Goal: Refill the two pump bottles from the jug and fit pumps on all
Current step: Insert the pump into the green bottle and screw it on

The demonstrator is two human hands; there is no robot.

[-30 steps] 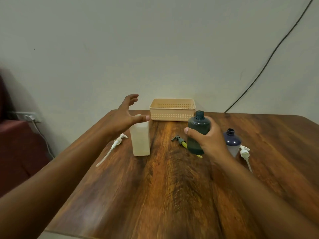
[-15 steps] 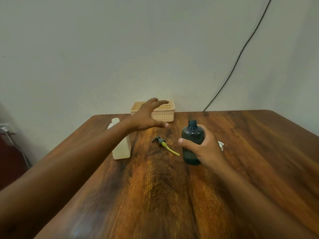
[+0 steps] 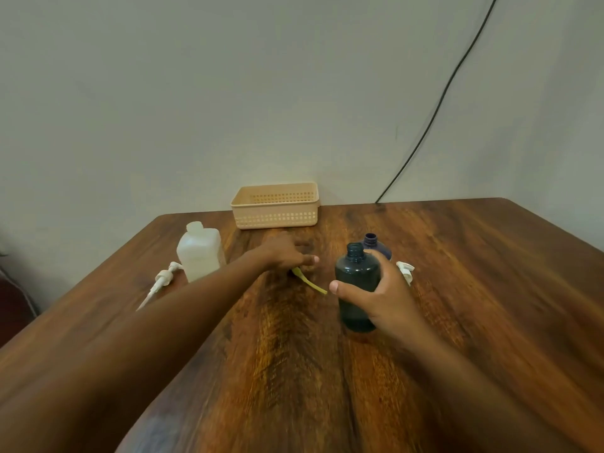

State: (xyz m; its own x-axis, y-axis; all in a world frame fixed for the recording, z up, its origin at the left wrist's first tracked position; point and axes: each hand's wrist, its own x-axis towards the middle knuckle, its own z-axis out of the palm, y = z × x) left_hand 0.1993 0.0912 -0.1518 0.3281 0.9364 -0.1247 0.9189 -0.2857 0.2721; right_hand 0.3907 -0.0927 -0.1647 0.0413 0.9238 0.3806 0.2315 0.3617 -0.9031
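A dark teal bottle (image 3: pixel 355 273) stands uncapped on the wooden table (image 3: pixel 474 289), and my right hand (image 3: pixel 387 297) grips its side. Left of it my left hand (image 3: pixel 287 256) lies curled over the head of a pump; only the pump's yellow tube (image 3: pixel 310 284) sticks out from under the fingers. A smaller purple bottle (image 3: pixel 376 245), also uncapped, stands just behind the teal one. The translucent white jug (image 3: pixel 201 253) stands further left, with no cap. One white pump (image 3: pixel 161 279) lies beside the jug, and another white pump (image 3: pixel 405 269) lies behind my right hand.
A beige slotted basket (image 3: pixel 276 207) sits at the table's far edge against the wall. A black cable (image 3: pixel 441 103) runs down the wall to the table's back edge. The table's left edge runs close to the jug and the left pump.
My left hand has moved from above the jug to the right and dropped onto the pump with the yellow tube. My right hand kept hold of the teal bottle. The camera shifted.
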